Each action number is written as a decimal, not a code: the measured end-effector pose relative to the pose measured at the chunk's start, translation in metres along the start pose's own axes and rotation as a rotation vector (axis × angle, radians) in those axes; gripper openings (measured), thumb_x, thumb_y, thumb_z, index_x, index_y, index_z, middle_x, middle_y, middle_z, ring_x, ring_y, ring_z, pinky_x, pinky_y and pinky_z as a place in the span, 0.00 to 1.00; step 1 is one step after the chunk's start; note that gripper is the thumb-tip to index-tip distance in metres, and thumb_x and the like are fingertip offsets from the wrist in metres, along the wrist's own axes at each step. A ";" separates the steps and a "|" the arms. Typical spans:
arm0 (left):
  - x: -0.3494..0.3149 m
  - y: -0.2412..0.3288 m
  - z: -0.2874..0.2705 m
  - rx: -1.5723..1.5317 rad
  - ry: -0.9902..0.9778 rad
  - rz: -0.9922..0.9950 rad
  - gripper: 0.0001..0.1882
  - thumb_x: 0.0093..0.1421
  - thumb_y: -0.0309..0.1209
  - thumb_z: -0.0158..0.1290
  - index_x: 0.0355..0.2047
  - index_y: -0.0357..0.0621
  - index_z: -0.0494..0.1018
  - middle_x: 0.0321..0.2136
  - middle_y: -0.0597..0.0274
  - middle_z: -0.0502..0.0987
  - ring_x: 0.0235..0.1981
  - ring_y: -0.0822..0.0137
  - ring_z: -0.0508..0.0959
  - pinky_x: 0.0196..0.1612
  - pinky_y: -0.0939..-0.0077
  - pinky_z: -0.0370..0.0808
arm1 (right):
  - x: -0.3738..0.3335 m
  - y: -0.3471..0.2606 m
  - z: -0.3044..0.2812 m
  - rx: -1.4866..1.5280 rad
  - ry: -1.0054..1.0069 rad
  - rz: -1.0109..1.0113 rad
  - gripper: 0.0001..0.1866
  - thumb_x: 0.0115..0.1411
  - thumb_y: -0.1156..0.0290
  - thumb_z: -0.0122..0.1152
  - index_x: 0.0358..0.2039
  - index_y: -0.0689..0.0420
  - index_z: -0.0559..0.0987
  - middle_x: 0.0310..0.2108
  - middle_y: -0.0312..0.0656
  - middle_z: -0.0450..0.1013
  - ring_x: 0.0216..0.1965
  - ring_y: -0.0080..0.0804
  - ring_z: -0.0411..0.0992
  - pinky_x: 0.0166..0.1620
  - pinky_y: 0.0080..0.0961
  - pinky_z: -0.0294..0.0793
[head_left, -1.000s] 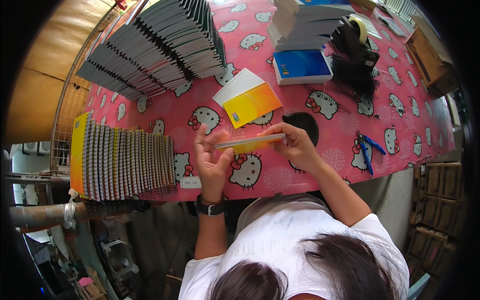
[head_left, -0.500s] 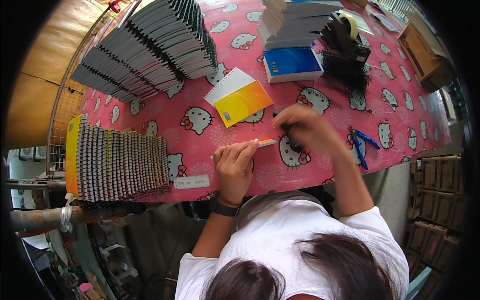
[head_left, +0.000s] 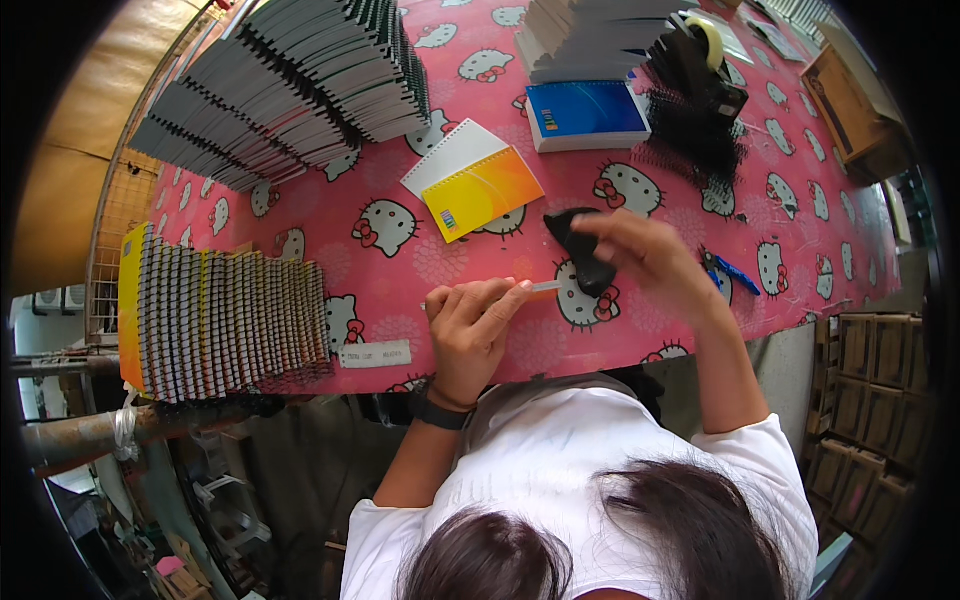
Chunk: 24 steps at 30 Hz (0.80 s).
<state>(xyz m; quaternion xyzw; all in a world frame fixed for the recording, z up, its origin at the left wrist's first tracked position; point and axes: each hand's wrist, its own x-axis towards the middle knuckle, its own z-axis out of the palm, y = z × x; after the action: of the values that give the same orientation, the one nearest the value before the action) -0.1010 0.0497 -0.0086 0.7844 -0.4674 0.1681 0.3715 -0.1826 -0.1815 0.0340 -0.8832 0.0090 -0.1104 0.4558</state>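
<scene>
Near the table's front edge my left hand (head_left: 468, 325) is closed round a thin notepad (head_left: 545, 288), seen nearly edge-on with white pages and a bit of orange. My right hand (head_left: 640, 250) hovers over a curved black object (head_left: 592, 265), fingers stretched loosely to the left; whether they touch it is unclear. The black object's kind does not show clearly. Beyond my hands lie a yellow-orange notepad cover (head_left: 483, 195) and a white punched sheet (head_left: 450, 155), the cover overlapping the sheet.
Spiral-bound notepads (head_left: 230, 315) stand in a row at left. Tall bound stacks (head_left: 290, 100) rise behind. A blue notepad (head_left: 588, 108), a tape dispenser (head_left: 705, 70) and black binding coils (head_left: 690, 140) sit at the back. Blue-handled pliers (head_left: 730, 272) and a cardboard box (head_left: 850, 100) are at right.
My right hand has shifted a little to the right, leaving more of the black object uncovered. My left hand keeps its hold on the notepad. The whole view has shifted slightly.
</scene>
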 end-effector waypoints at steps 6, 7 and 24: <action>0.003 0.000 0.002 -0.038 -0.003 0.000 0.18 0.48 0.22 0.59 0.40 0.53 0.81 0.33 0.69 0.79 0.34 0.69 0.77 0.41 0.72 0.62 | -0.014 0.003 0.012 0.136 -0.055 -0.022 0.12 0.53 0.82 0.61 0.39 0.57 0.80 0.34 0.40 0.73 0.36 0.35 0.74 0.39 0.28 0.73; 0.003 0.000 0.002 -0.038 -0.004 -0.001 0.18 0.48 0.22 0.58 0.40 0.53 0.81 0.33 0.69 0.79 0.34 0.69 0.77 0.41 0.72 0.62 | -0.014 0.002 0.012 0.144 -0.038 -0.040 0.12 0.52 0.82 0.62 0.38 0.57 0.80 0.34 0.39 0.73 0.35 0.36 0.73 0.38 0.28 0.73; 0.009 0.010 0.003 -0.011 -0.038 -0.083 0.15 0.48 0.26 0.60 0.38 0.52 0.78 0.33 0.68 0.78 0.37 0.68 0.76 0.45 0.67 0.62 | -0.015 0.007 0.014 0.128 -0.170 -0.095 0.21 0.54 0.85 0.57 0.49 0.57 0.76 0.29 0.39 0.70 0.30 0.30 0.71 0.35 0.24 0.71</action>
<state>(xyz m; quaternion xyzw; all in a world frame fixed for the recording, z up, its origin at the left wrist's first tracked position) -0.1055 0.0387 -0.0008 0.8041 -0.4423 0.1351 0.3736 -0.1937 -0.1720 0.0178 -0.8580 -0.0785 -0.0572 0.5045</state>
